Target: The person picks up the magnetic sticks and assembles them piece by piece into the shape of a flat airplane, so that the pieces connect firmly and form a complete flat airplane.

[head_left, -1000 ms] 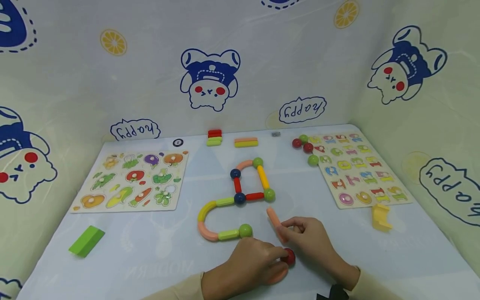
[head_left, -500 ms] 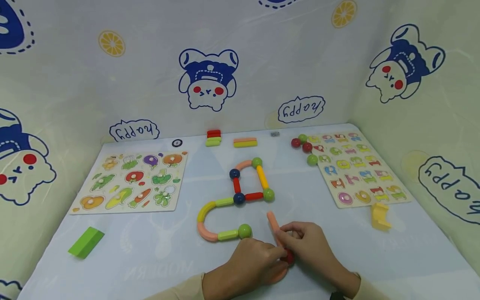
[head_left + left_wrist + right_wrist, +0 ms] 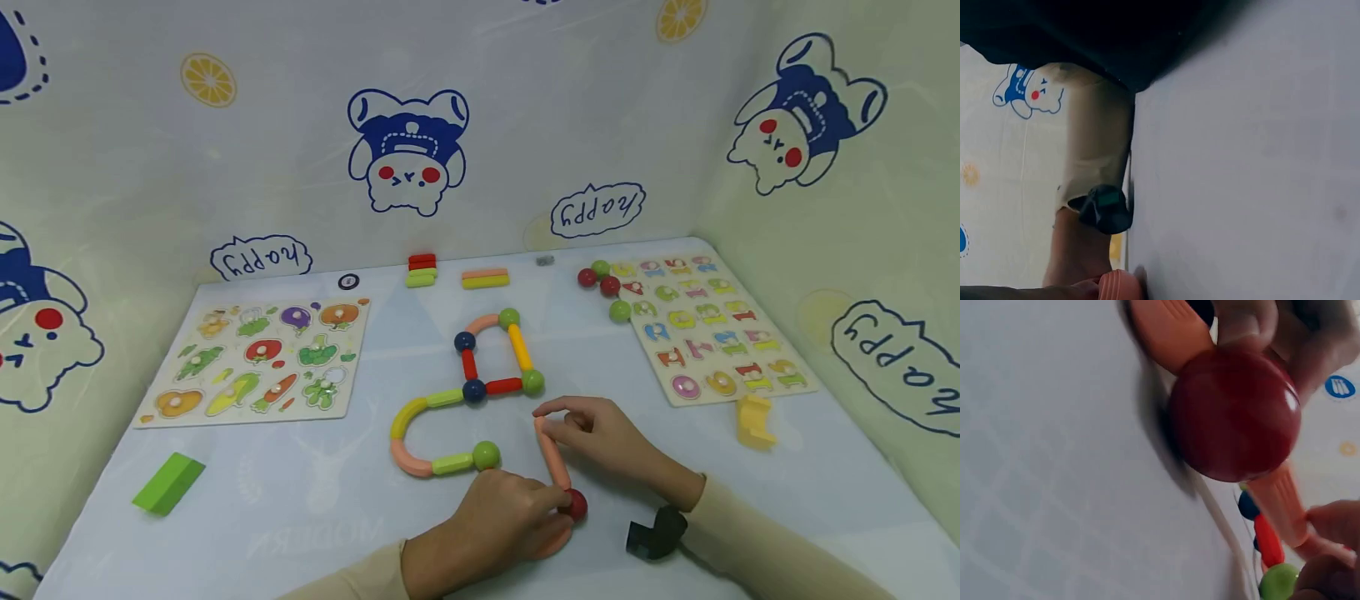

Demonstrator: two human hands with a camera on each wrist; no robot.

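2 piece-filled boards (image 3: 234, 355), left hand (image 3: 495, 514) gripping red ball (image 3: 577, 505), right hand (image 3: 609, 435) pinching rod (image 3: 554, 460)

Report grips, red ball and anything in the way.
Left grip on red ball; right grip on straight peach stick, far end. Ball touches stick. Possible snag: green ball beside left grip.

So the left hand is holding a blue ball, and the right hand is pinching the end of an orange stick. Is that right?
Not quite: the left hand is holding a red ball, not a blue one. The right wrist view shows it close up. The right hand is pinching the end of an orange stick, as you said.
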